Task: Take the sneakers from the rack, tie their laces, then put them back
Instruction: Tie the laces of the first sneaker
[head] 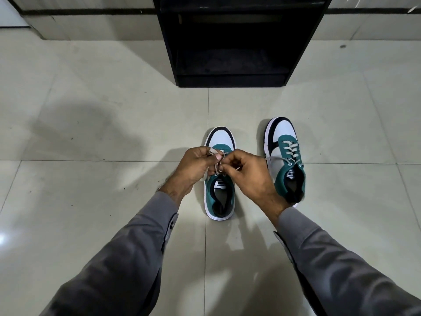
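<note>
Two teal, white and black sneakers stand on the tiled floor, toes pointing away from me. Over the left sneaker (220, 192) both hands meet. My left hand (193, 166) pinches a loop of its pale lace (216, 152), and my right hand (250, 173) pinches the other lace end close beside it. The right sneaker (284, 153) stands apart to the right, its laces loose across the tongue and its heel partly hidden behind my right wrist. The black shoe rack (230, 80) stands just beyond the sneakers, and its shelves look dark and empty.
Pale glossy floor tiles (102, 133) spread all around the shoes. A tiled wall base with a dark stripe (86, 12) runs behind the rack. My grey sleeves fill the lower part of the view.
</note>
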